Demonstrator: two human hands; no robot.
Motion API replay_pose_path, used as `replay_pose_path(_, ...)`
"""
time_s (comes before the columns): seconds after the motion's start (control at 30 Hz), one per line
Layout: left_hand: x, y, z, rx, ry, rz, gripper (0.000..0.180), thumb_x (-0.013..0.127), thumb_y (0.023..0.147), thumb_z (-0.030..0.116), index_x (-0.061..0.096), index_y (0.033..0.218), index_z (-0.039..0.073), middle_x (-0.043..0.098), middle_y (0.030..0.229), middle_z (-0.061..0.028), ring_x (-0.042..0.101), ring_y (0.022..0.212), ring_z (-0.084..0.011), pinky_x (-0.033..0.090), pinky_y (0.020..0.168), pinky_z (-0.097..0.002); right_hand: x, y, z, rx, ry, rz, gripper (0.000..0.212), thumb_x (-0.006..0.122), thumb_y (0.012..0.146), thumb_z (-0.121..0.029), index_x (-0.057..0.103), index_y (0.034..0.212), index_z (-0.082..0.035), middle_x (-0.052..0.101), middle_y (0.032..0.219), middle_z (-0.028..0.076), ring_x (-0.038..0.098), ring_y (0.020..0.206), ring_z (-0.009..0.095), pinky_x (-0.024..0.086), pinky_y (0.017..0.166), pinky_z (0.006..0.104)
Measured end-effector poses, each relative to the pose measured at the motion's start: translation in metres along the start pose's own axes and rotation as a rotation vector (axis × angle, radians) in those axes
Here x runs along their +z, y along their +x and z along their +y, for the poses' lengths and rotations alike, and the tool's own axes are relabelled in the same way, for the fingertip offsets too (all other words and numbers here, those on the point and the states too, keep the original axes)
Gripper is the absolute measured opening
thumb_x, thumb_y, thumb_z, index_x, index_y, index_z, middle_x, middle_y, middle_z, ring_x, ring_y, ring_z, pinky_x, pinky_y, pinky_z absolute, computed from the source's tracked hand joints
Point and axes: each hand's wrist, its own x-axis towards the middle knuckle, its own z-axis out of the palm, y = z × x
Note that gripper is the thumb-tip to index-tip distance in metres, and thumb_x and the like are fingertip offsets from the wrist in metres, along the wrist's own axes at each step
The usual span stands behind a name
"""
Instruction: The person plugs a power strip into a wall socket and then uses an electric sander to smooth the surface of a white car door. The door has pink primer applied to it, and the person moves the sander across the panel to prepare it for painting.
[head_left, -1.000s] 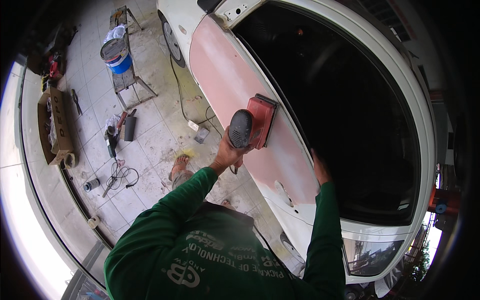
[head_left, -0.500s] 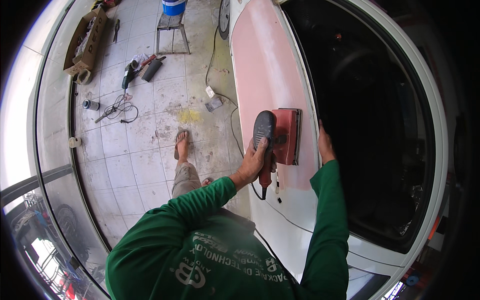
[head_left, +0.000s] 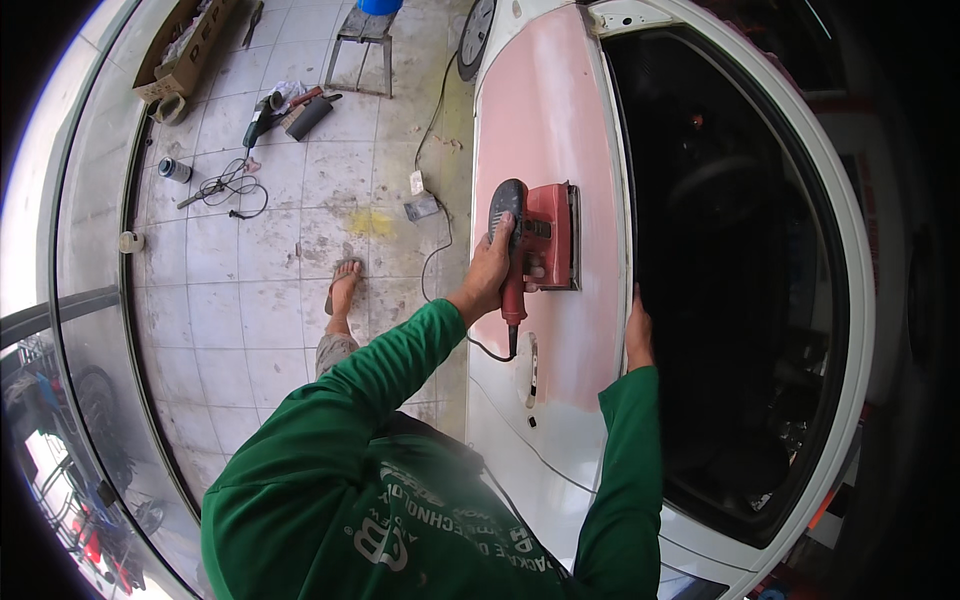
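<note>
My left hand [head_left: 484,268] is wrapped round the grip of a red electric sander [head_left: 547,238] with a black top and a power cord. The sander's flat pad lies against a car door [head_left: 590,330], on a large pink filler patch with pale sanded streaks. At the door's window edge, my right hand [head_left: 639,330] rests with a finger stretched along the sill; its other fingers are partly hidden. Just nearer than the sander is the door handle recess [head_left: 533,370], with a small dark hole below it.
The sander's cord [head_left: 432,265] trails over the tiled floor [head_left: 220,315] to my left. There lie a corded power tool [head_left: 265,117], a dark grey block-like tool [head_left: 311,118] and a can [head_left: 174,169]. A stool [head_left: 362,40] stands ahead, a cardboard box [head_left: 180,75] by the glass wall.
The sander has moved forward along the pink patch, farther from the door handle recess, with my left hand still on it. My right hand stays at the window edge. The view has shifted slightly.
</note>
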Motion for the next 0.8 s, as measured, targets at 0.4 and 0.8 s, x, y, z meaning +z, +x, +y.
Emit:
replay_pose_path(0.4, 0.014, 0.092, 0.073, 0.301, 0.246, 0.226, 0.062, 0.065, 0.097, 0.061, 0.055, 0.129, 0.009, 0.061, 0.091, -0.0066, 0.062, 0.083, -0.0191, 0.056, 0.078, -0.0396, 0.002, -0.013, -0.009, 0.047, 0.036, -0.016, 0.079, 0.037, 0.107, -0.065, 0.061, 0.144, 0.001, 0.062, 0.146, 0.021, 0.055, 0.14, 0.032, 0.039, 0.117, 0.0365)
replay_pose_path(0.8, 0.017, 0.115, 0.088, 0.7, 0.934, 0.341, 0.076, 0.05, 0.102, 0.049, 0.042, 0.152, -0.007, 0.065, 0.127, -0.0333, 0.064, 0.12, -0.044, 0.047, 0.106, -0.0445, 0.006, 0.004, 0.006, -0.075, -0.06, 0.054, 0.084, 0.036, 0.105, -0.07, 0.067, 0.136, 0.001, 0.069, 0.134, 0.023, 0.061, 0.132, 0.033, 0.042, 0.111, 0.04)
